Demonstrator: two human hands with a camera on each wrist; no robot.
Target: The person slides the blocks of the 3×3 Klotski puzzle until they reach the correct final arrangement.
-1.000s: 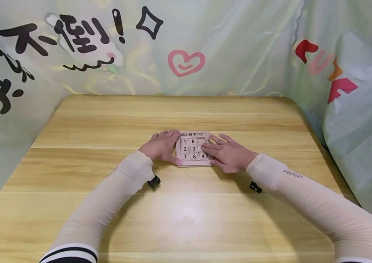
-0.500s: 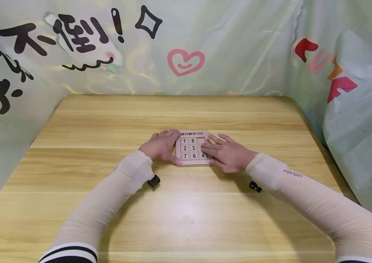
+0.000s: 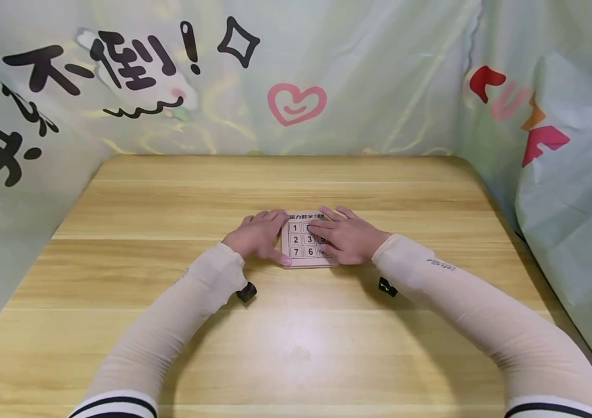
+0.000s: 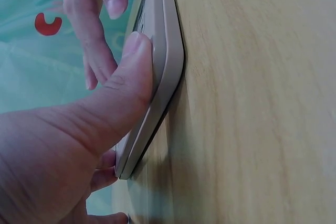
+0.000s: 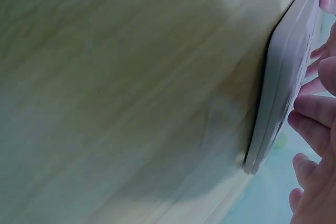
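1. My left hand [image 3: 257, 235]: it grips the pale pinkish-beige, rounded-square number board [image 3: 306, 263] by its left side, thumb pressed on the near corner, fingers reaching towards the far one.
2. My right hand [image 3: 350, 237]: palm down, fingers extended and spread apart, grasping nothing; it reaches leftward over the board, and in the right wrist view two fingertips meet its face.
3. Position of the board: flat, between my two hands, directly right of the left thumb.
4. Obstruction: my right fingers cover the board's right part, partly hiding the square, black-numbered tile 8; tiles 1, 2, 3, 7 and 6 show to their left.
5. Arms: beige fabric sleeves [image 3: 175, 319] run from both wrists back towards me, a small black device [image 3: 246, 292] under each wrist.
6. Surroundings: a light wood-grain table [image 3: 296, 360] beneath both hands; a pale green printed sheet [image 3: 390, 81] beyond them, bearing a pink heart outline [image 3: 297, 121].
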